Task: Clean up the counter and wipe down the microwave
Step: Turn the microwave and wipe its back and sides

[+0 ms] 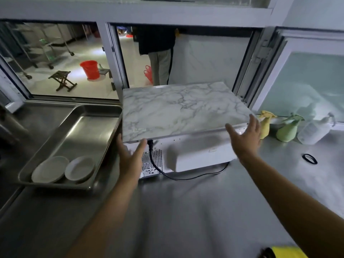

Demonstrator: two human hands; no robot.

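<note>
A white microwave (pixel 195 155) stands on the steel counter (pixel 186 211) with its vented back and black power cord (pixel 160 170) facing me. A marble-patterned board (pixel 178 108) lies across its top, overhanging the back edge. My left hand (pixel 130 157) reaches to the board's near left corner, thumb up against the edge, fingers partly hidden beside the microwave. My right hand (pixel 245 136) hovers open by the board's near right corner, fingers spread, holding nothing. A yellow cloth (pixel 284 252) shows at the bottom right edge.
A steel tray (pixel 89 127) with two white plates (pixel 63 169) sits left of the microwave. Yellow and green spray bottles (pixel 287 130), a clear pump bottle (pixel 314 130) and a black ring (pixel 309 158) sit at right. A person (pixel 158 53) stands beyond the open hatch.
</note>
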